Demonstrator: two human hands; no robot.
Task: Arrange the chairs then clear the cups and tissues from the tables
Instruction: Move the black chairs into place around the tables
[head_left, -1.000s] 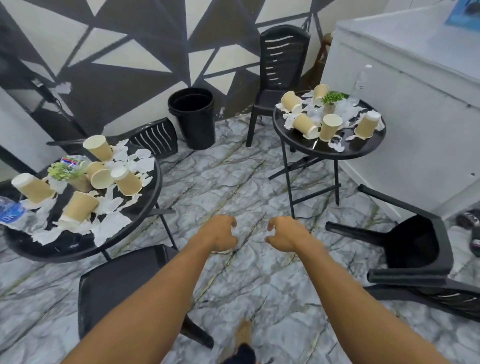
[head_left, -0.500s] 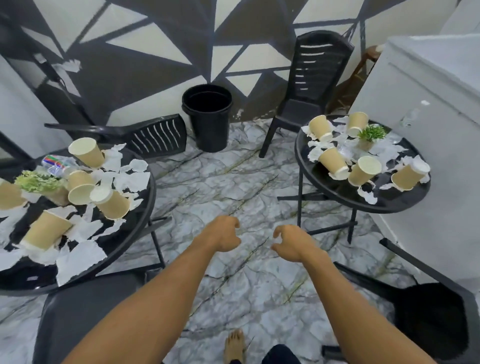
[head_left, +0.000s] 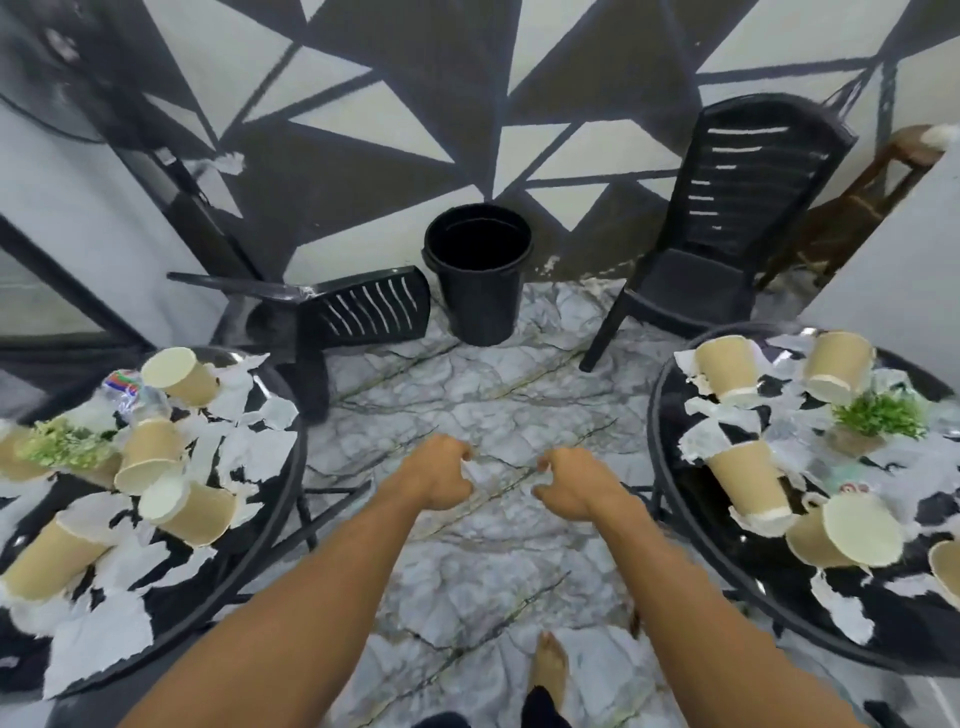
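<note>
Two round black tables flank me. The left table (head_left: 283, 499) and the right table (head_left: 655, 415) each carry several tan paper cups, like the cup (head_left: 179, 369) on the left and the cup (head_left: 724, 364) on the right, amid torn white tissues (head_left: 260, 452). One black plastic chair (head_left: 363, 312) lies tipped on its side behind the left table. Another black chair (head_left: 727, 208) stands upright behind the right table. My left hand (head_left: 436, 480) and my right hand (head_left: 571, 483) reach forward over the floor between the tables, fingers loosely curled, holding nothing.
A black bin (head_left: 475, 275) stands against the patterned wall between the chairs. Small green plants (head_left: 878, 415) sit on both tables, and a plastic bottle (head_left: 130, 395) lies on the left one. A wooden stool (head_left: 872, 202) is at far right. My bare foot (head_left: 550, 665) is on the marble floor.
My view has swung left and moved forward between the tables; the overturned chair at the right has left the view. My hands stay held out and empty.
</note>
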